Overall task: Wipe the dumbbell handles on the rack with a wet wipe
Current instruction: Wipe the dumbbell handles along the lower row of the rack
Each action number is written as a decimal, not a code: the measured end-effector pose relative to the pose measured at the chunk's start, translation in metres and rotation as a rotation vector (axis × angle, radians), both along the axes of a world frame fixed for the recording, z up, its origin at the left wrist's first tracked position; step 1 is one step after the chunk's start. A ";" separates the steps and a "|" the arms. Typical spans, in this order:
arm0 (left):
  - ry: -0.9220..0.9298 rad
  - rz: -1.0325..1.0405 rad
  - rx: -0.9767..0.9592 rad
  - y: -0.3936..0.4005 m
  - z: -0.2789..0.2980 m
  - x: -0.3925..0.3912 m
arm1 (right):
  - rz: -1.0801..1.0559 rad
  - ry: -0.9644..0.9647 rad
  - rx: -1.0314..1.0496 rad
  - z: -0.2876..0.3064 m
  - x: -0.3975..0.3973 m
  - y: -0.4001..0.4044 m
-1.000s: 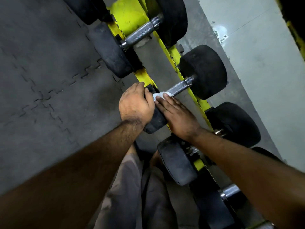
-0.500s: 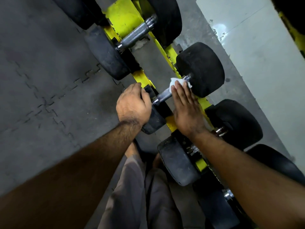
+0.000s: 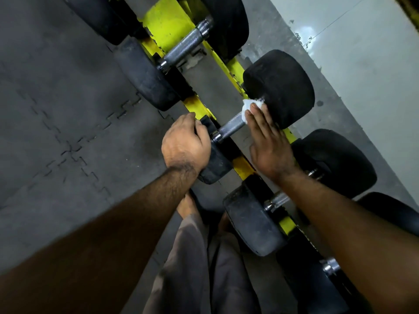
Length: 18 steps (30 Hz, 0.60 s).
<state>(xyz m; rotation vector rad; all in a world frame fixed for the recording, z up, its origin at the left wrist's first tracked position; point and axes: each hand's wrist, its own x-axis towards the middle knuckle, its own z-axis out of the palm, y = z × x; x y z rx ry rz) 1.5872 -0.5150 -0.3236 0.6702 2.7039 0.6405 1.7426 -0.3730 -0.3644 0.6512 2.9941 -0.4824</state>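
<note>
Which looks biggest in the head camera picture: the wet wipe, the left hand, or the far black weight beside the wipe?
1. far black weight
2. left hand, looks smaller, though nearer the camera
3. wet wipe, smallest, partly hidden under the right hand

A yellow rack [image 3: 167, 23] with two parallel rails runs from the top of the view down to the lower right, standing on a grey floor [image 3: 56, 109] of interlocking mats. Black-ended dumbbells [image 3: 278, 87] lie side by side across its rails, their steel handles [image 3: 186, 47] bridging the gap between them
</note>
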 end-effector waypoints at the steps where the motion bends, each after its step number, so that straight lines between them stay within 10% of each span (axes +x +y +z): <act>1: -0.001 0.006 -0.005 0.000 0.000 0.000 | -0.044 0.013 -0.014 0.000 -0.002 -0.007; 6: -0.005 0.020 -0.002 0.001 0.003 0.001 | 0.340 -0.019 0.040 -0.010 0.008 -0.030; 15: -0.011 0.032 0.016 0.002 0.004 0.003 | 0.362 0.052 0.097 -0.018 0.011 -0.029; 18: -0.010 0.042 0.012 0.003 0.005 0.004 | 0.084 0.058 0.141 -0.022 0.008 -0.014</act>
